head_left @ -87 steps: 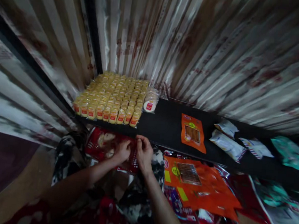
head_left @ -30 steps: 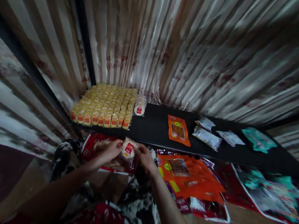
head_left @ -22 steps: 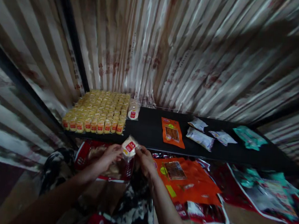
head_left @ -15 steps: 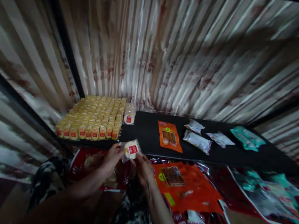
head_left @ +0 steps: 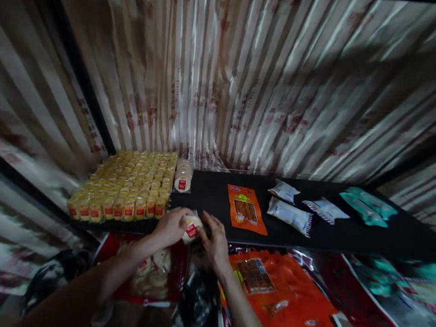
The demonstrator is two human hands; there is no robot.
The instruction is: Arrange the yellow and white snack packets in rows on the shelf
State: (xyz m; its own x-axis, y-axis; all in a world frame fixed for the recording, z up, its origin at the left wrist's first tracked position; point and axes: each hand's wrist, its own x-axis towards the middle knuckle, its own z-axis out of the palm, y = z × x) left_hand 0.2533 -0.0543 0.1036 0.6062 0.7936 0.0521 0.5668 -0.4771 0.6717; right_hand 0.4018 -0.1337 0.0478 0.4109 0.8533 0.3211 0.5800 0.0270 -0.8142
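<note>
Two-handed grip: left hand (head_left: pixel 170 227) and right hand (head_left: pixel 215 238) pinch a small packet (head_left: pixel 190 226); set it squarely beside the yellow packet rows (head_left: pixel 126 186) on the bench (head_left: pixel 341 235).

Both hands (head_left: pixel 193 230) hold a small packet (head_left: pixel 190 227) (red label) over the black shelf (head_left: pixel 349 231).

Left hand (head_left: pixel 168 226) and right hand (head_left: pixel 214 237) meet at the counter's (head_left: pixel 214 204) front edge, fingers (head_left: pixel 205 222) on a small wrapped snack (head_left: pixel 191 227) between them. Just left and behind the fingers: block of packed snack rows (head_left: pixel 124 186), one wrapped stack (head_left: pixel 183 176) at its right end. Right of the fingers: flat pouch (head_left: pixel 246 209), then sachets (head_left: pixel 289 214). Below the fingers, off the counter: big bags (head_left: pixel 282 296).
</note>
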